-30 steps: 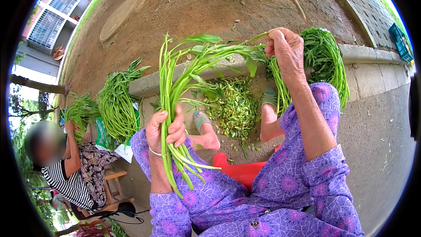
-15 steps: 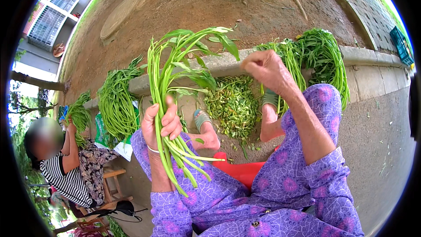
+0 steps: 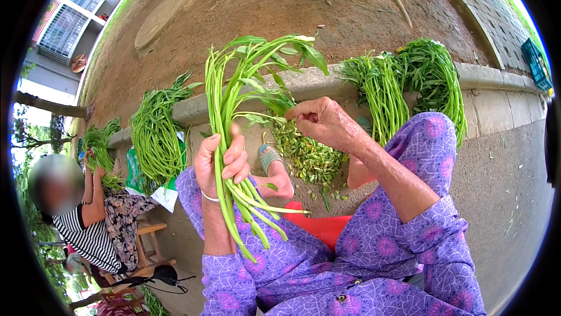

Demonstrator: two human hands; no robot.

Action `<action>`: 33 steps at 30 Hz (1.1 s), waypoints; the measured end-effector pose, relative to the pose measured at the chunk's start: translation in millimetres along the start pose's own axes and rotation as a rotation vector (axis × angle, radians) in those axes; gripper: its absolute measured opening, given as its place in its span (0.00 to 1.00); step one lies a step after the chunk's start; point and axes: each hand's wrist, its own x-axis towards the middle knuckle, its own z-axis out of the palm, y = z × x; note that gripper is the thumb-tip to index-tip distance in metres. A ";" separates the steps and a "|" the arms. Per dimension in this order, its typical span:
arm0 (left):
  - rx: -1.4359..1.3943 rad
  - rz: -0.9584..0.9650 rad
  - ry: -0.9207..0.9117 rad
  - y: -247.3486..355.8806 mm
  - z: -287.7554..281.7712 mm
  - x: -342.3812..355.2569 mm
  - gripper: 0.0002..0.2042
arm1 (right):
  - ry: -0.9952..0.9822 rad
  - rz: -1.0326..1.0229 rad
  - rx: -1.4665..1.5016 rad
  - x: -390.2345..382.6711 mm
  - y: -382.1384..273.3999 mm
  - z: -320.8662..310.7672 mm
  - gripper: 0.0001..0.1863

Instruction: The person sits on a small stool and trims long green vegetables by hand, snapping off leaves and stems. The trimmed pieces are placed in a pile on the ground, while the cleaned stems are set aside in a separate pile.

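Note:
My left hand (image 3: 223, 161) is wrapped round a bunch of water spinach (image 3: 221, 97), its long pale stems hanging down over my lap and its leafy tips bending to the right. To the right of the bunch is my right hand (image 3: 324, 122), its thumb and forefinger pinched at the tip of a leaf that sticks out from the stems. Below it, a heap of plucked leaves (image 3: 310, 158), green and yellowed, lies on the ground between my feet. My right fingers partly hide the heap's upper edge.
Piles of water spinach (image 3: 153, 135) lean on the stone kerb (image 3: 312, 84) to the left, and more greens (image 3: 432, 82) lie over it to the right. A co-worker (image 3: 93, 222) sits at the left, handling greens. A teal crate (image 3: 534, 64) stands far right.
My right hand has come down and left, from above the kerb to the leaves of the bunch. The bunch in my left hand has shifted slightly right.

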 end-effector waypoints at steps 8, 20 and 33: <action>0.062 -0.014 0.071 -1.0 4.5 0.3 0.16 | -0.126 0.059 0.154 1.9 3.7 7.6 0.09; 0.223 0.074 0.310 -13.8 -2.6 13.0 0.12 | -0.361 0.217 0.223 -6.8 -14.4 2.3 0.06; 0.233 0.097 0.340 -17.1 -4.0 16.3 0.11 | -0.395 0.222 0.148 -10.6 -15.0 11.3 0.09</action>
